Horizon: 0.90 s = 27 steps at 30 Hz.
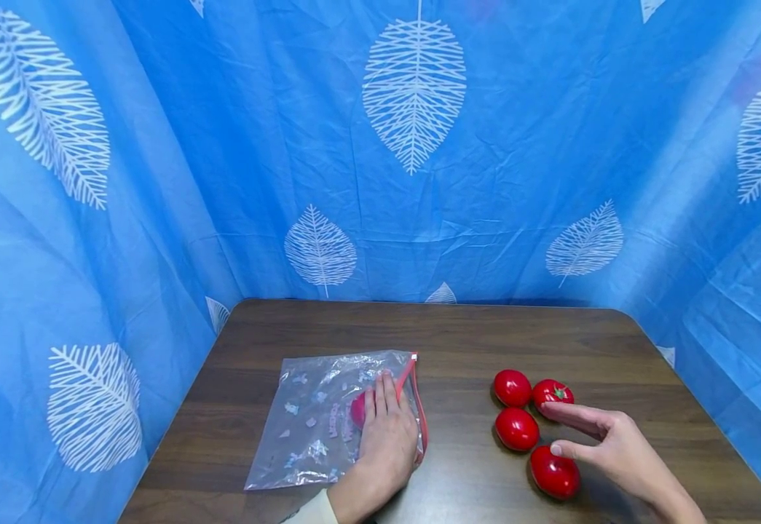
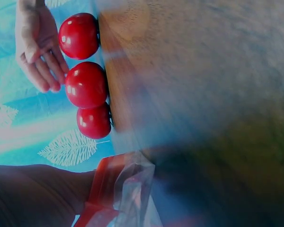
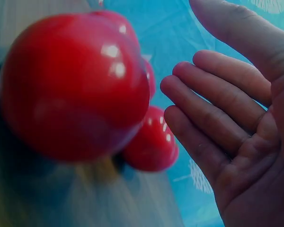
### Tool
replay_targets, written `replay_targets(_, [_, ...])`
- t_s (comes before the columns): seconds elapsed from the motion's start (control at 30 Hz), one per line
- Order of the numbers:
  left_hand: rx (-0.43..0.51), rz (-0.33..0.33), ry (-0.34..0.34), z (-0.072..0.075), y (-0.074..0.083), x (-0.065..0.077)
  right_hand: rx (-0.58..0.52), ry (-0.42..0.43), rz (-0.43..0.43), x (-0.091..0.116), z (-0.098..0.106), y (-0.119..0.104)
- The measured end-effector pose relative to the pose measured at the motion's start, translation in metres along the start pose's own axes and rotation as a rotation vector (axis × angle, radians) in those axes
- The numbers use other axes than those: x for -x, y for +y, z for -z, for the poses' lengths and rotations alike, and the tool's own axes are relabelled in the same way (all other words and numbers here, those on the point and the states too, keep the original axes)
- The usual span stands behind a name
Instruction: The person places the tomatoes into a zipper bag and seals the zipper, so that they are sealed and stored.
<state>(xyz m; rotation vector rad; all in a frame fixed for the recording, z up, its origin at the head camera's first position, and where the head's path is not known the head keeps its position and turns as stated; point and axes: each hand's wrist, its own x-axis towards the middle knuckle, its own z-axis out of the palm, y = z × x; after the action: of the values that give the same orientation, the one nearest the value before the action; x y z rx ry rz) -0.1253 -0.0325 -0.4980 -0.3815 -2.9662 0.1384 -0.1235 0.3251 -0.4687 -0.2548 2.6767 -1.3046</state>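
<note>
A clear zip bag (image 1: 304, 429) with a red zip edge (image 1: 422, 407) and printed patterns lies flat on the table. My left hand (image 1: 389, 437) rests on it near the zip end, fingers straight. Beside those fingers a pinkish-red round thing (image 1: 357, 409) shows through the plastic, partly hidden by the hand. To the right stands a group of shiny red tomatoes (image 1: 516, 429), one with a green stem top (image 1: 553, 393). Over the group's right side hovers my right hand (image 1: 616, 444), thumb spread from extended fingers. Its thumb overlaps the nearest tomato (image 1: 554, 471) in the head view; the palm is bare (image 3: 246, 156).
The brown wooden table (image 1: 459, 327) has a rounded far right corner. Blue curtains (image 1: 485, 145) with white leaf prints hang behind it and along both sides. A stretch of tabletop lies between the bag and the tomatoes.
</note>
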Motion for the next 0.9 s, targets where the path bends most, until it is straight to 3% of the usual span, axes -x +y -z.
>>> replay_targets(0.27, [0.003, 0.007, 0.01, -0.001, 0.001, 0.0, 0.072, -0.026, -0.071, 0.017, 0.009, 0.022])
replay_targets(0.57, [-0.003, 0.012, 0.069, -0.001, 0.0, 0.001, 0.061, -0.029, -0.068, 0.026, 0.009, 0.038])
replay_targets(0.9, [-0.028, 0.011, 0.07, -0.001, 0.001, 0.001, -0.004, -0.119, -0.169, 0.026, 0.01, 0.05])
